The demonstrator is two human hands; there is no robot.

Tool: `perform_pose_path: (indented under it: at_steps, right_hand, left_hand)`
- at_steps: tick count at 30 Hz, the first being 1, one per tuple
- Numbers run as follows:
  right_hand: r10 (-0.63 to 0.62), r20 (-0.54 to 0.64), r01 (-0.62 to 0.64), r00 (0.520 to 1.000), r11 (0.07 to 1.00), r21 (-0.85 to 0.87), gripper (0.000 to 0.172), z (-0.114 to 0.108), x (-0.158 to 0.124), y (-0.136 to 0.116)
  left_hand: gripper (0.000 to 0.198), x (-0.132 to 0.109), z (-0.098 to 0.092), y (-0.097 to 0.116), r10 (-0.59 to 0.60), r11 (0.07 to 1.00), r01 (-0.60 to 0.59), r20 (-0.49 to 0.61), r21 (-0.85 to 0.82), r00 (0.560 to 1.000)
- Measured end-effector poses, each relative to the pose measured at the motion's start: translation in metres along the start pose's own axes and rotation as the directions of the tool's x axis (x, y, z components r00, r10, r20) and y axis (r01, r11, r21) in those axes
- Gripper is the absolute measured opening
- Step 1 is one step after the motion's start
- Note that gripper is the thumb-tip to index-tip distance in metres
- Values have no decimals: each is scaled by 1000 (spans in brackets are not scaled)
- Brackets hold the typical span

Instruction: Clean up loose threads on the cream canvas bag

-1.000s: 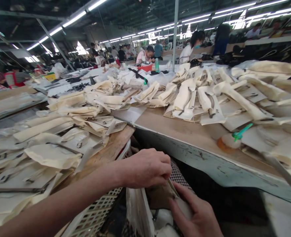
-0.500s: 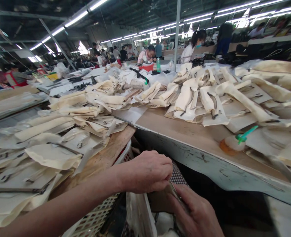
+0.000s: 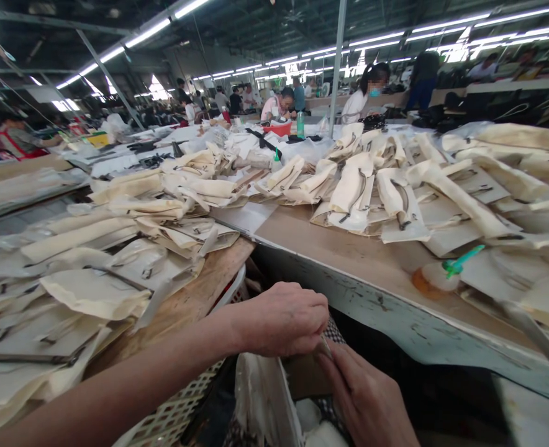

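My left hand (image 3: 286, 320) is closed, its fingers curled down over the lap. My right hand (image 3: 372, 391) is closed just below it, thumb and fingers pinching a thin pale strip (image 3: 323, 346) that runs up to the left fingertips. Most of that strip lies hidden behind the hands. Below them, a whitish creased sheet-like piece (image 3: 263, 394) stands on the lap, not clearly joined to the strip. Checked cloth (image 3: 337, 329) shows behind the hands.
Cream fabric pieces with dark zip-like strips (image 3: 95, 295) cover the left bench; more cream pieces (image 3: 351, 189) lie across the right table. A bottle of amber liquid with a green nozzle (image 3: 435, 279) stands near its edge. A white lattice basket (image 3: 181, 403) sits below. Co-workers sit farther back.
Both hands stay close together, with only a slight shift. Less of the strip shows along the right hand than before. The view has tilted slightly.
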State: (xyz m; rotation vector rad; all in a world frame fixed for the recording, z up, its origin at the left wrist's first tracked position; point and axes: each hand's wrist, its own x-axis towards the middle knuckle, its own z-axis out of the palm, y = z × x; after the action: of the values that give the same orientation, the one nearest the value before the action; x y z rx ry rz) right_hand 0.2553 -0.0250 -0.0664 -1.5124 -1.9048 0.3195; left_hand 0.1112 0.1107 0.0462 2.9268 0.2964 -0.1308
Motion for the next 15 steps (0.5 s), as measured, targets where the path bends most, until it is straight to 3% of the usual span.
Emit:
perform_pose_path:
  at_steps: [8, 15]
  right_hand:
    - [81, -75, -61, 994, 970, 237, 31, 2, 6, -4]
    - [-17, -47, 27, 999, 974, 225, 29, 4, 9, -1]
  left_hand:
    - [4, 2, -3, -4, -52, 996, 56, 51, -72, 997]
    - [5, -5, -1, -5, -80, 985, 84, 33, -148, 996]
